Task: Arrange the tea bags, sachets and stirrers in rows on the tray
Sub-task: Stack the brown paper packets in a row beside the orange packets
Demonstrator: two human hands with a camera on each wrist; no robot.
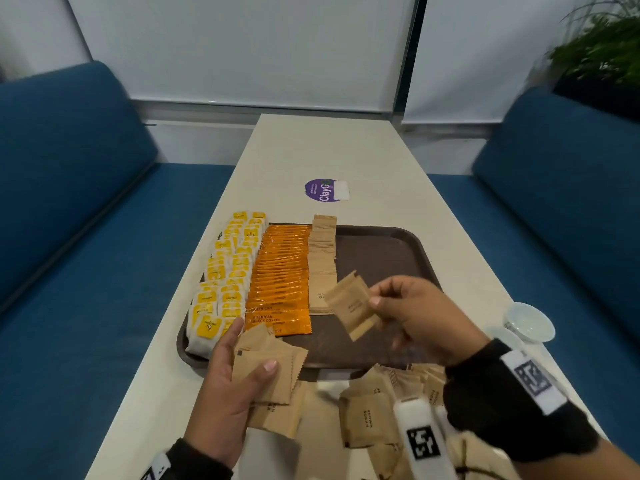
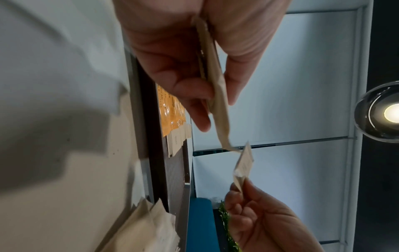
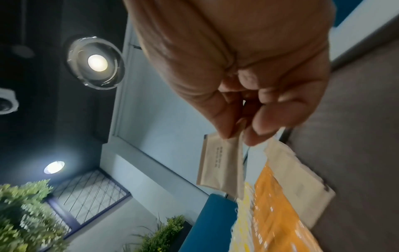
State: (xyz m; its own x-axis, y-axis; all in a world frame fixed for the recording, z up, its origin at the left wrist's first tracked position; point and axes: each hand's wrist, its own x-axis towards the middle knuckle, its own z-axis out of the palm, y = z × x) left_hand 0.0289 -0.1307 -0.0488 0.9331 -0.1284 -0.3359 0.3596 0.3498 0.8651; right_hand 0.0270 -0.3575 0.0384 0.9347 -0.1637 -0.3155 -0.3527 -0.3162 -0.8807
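Note:
A brown tray (image 1: 381,251) lies on the table with rows of yellow tea bags (image 1: 225,271), orange coffee sachets (image 1: 282,271) and kraft brown-sugar sachets (image 1: 322,258). My left hand (image 1: 239,372) grips a fanned bunch of brown sachets (image 1: 270,368) over the tray's near left corner; the same bunch (image 2: 215,88) shows edge-on between its thumb and fingers. My right hand (image 1: 408,313) pinches a couple of brown sachets (image 1: 349,303) above the tray, near the sugar row's front end. In the right wrist view these sachets (image 3: 220,167) hang from the right fingertips (image 3: 224,129).
A loose heap of brown sachets (image 1: 374,410) lies on the table in front of the tray. A small white bowl (image 1: 530,322) stands near the right edge. A purple sticker (image 1: 323,190) lies beyond the tray. Blue sofas (image 1: 69,209) flank the table.

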